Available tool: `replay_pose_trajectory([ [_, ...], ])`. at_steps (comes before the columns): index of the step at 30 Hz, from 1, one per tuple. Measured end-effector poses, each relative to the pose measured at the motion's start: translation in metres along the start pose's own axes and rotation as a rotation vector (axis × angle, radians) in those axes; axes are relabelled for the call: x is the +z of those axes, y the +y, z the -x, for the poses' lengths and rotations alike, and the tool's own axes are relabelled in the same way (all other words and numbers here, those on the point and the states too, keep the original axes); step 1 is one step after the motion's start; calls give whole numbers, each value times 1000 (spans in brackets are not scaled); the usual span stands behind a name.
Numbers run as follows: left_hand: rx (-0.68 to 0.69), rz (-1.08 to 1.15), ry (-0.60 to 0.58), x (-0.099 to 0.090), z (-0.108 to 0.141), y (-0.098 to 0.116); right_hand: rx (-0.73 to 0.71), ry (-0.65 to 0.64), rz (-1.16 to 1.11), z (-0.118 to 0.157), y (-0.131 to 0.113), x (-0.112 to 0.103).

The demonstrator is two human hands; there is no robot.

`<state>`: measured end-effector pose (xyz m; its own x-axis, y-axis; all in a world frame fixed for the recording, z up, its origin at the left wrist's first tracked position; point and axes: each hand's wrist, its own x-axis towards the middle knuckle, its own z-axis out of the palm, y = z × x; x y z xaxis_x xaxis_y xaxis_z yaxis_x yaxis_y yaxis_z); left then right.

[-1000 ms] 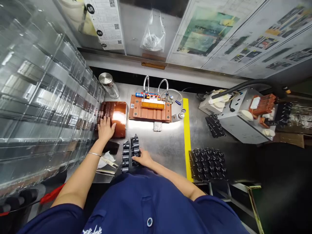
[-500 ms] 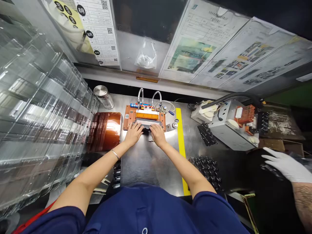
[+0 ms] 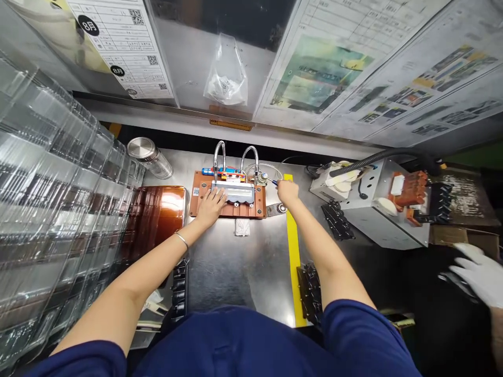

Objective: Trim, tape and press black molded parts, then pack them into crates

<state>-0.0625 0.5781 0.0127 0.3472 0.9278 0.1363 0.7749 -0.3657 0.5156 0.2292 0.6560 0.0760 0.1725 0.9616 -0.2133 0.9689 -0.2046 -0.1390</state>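
A brown fixture plate lies on the metal bench, and a long grey-and-black part sits in it. My left hand rests on the left end of that part, with its fingers stretched out. At the fixture's right side my right hand is closed round a small lever handle, whose blue grip is mostly hidden by the fingers. Two metal-sheathed hoses arch over the back of the fixture. In front of the plate lies a small pale block.
An amber box and a steel-lidded jar stand at left, beside stacked clear trays. A yellow strip runs down the bench. Black parts and a grey machine stand right. Another person's white-gloved hand shows at far right.
My right hand has left the part's right end and moved right onto the lever handle. My left hand stays on the part. The orange strip behind the part is no longer visible.
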Motion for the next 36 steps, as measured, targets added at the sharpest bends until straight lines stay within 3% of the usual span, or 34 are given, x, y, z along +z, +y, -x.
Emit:
replay_pose_trajectory([
  [4, -15, 28, -8, -7, 2, 3, 0, 9, -89, -10, 2, -14],
  [7, -113, 71, 24, -16, -1, 4, 10, 53, -200, 5, -7, -13],
  [10, -439, 91, 84, -25, -9, 6, -17, 63, -317, 36, -30, 5],
  [12, -613, 113, 62, -29, -14, 10, -49, 24, -416, 61, -48, 22],
  [15, -692, 165, 5, -35, -8, 21, -43, -30, -583, 101, -63, 41],
  [17, -692, 228, 7, -39, 14, 31, -41, -48, -688, 128, -59, 46],
  [20, -544, 325, 135, -46, 69, 48, -150, -34, -815, 167, -41, 44],
  [24, -80, 256, 313, -64, 139, 70, -218, -32, -825, 212, -33, 37],
  [27, 136, 144, 360, -76, 164, 83, -191, -179, -756, 254, -61, 34],
  [31, 313, 20, 427, -99, 174, 94, -507, -543, -908, 309, -104, 19],
  [33, 352, -27, 476, -126, 182, 94, -664, -774, -1024, 309, -109, 3],
  [34, 344, -49, 513, -144, 188, 91, -692, -823, -1059, 298, -107, -6],
  [35, 304, -65, 550, -166, 197, 87, -688, -810, -1070, 280, -103, -17],
  [36, 250, -87, 600, -191, 207, 82, -630, -695, -1052, 256, -97, -28],
])
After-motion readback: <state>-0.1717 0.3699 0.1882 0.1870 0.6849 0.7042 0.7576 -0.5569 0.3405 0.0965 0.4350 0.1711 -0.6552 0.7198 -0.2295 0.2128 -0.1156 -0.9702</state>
